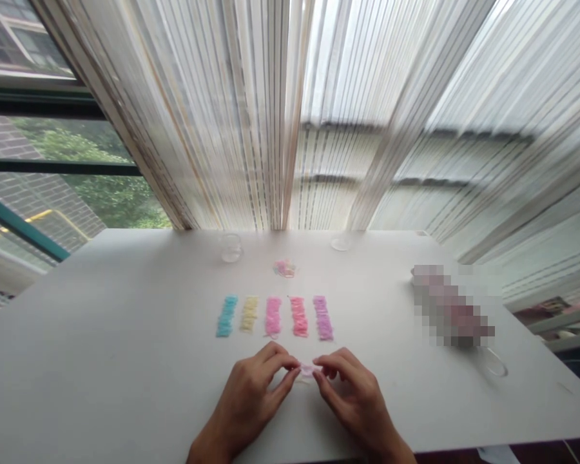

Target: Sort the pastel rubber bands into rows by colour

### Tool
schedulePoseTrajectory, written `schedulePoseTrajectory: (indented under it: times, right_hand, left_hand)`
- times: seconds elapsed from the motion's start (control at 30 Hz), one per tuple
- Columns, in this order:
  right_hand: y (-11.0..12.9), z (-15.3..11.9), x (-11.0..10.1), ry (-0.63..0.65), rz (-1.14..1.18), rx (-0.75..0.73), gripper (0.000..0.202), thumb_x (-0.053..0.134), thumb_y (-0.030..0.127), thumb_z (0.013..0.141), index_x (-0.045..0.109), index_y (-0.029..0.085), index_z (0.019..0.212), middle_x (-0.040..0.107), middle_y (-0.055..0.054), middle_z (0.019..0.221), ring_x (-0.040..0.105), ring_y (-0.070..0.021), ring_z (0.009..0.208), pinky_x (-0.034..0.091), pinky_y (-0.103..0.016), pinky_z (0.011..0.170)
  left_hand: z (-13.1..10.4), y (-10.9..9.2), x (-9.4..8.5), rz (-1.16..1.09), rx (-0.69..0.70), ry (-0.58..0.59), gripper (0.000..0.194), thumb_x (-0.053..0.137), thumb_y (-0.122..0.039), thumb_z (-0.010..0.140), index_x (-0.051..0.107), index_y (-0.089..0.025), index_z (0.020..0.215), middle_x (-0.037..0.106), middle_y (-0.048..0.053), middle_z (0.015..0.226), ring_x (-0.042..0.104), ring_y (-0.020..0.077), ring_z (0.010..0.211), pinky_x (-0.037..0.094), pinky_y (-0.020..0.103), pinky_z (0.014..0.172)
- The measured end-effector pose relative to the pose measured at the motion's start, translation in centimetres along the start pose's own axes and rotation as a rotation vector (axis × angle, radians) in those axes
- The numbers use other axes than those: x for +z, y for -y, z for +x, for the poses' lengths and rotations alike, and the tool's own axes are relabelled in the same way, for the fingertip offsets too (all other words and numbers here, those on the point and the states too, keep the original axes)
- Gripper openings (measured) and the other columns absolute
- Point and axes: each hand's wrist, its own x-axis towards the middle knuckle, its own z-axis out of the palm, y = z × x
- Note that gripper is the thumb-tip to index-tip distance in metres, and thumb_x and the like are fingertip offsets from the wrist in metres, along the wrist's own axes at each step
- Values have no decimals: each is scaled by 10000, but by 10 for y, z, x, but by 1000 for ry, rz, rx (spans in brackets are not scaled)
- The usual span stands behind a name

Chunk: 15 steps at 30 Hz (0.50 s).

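Near the table's front, my left hand (263, 381) pinches one end of a small pale pink elastic band (307, 370) between thumb and forefinger. My right hand (354, 389) has its thumb and fingertips closed at the band's other end. The band is small and partly hidden by the fingertips, so its exact form is unclear. Just beyond lie strips of small bands grouped by colour: blue (227, 316), yellow (249, 314), pink (273, 316), coral (298, 316) and purple (323, 318). A pale yellowish piece (303, 380) shows below the held band.
Loose mixed-colour bands (285, 268) lie behind the strips. A clear jar (231, 248) stands at the back, with a clear shallow lid or dish (340, 242) to its right. A blurred-out pinkish object (452, 309) with a loop lies at right. Curtains (251, 116) hang behind the white table (101, 361).
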Motion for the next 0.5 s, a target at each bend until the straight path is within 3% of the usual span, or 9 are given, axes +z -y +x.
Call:
schedulePoseTrajectory:
  times: [0.2,0.33,0.5]
  right_hand:
    - [1,2,-2,17,-5,22,80,639,161,950,694,219,953,651,-10,790,636,-139,701,539,-231,648]
    - [0,1,-2,31,-10,47,98,613,163,965,688,222,944,654,-12,794,634,-144,708,530,-239,652]
    - [-2,-1,-2,59,-24,60,116,588,173,983,688,223,954,646,-12,784,633,-150,709,526,-248,654]
  left_hand:
    - [5,15,-21,211,12,-48,162,538,-232,1025,698,-224,1004,720,9,925,721,143,807,556,225,725]
    - [4,27,-34,358,18,-21,212,500,-258,1041,707,-228,1009,734,3,923,731,140,773,558,217,675]
    - [2,33,-40,496,-1,-5,255,475,-274,1048,718,-216,994,736,6,914,727,146,714,561,230,625]
